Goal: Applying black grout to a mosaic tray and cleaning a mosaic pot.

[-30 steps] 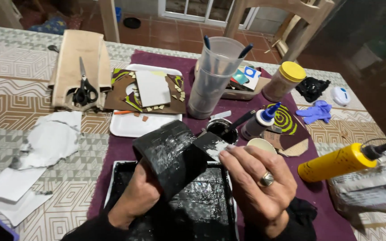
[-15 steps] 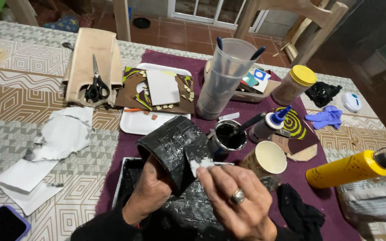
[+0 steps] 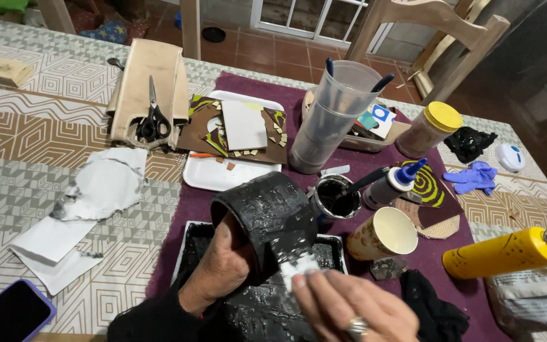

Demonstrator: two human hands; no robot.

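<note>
The black-coated cylinder (image 3: 267, 218) sits at lower centre of the frame, above a black tray (image 3: 191, 244), its long axis running from lower left up to the right. The left hand (image 3: 220, 269) grips its near open end from below-left, fingers tucked inside. The right hand (image 3: 349, 304), lower right, pinches a white paper scrap (image 3: 299, 266) against the cylinder's wet side. A paper cup (image 3: 384, 234) lies just right.

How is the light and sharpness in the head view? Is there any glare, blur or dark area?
Head view: the table is evenly lit and mostly sharp; the wet black cylinder shows bright glare spots; the right hand at the bottom edge looks slightly soft; the left hand is clear; the upper right corner behind the chair falls into darkness; straight edges bow a little towards the borders.
</note>
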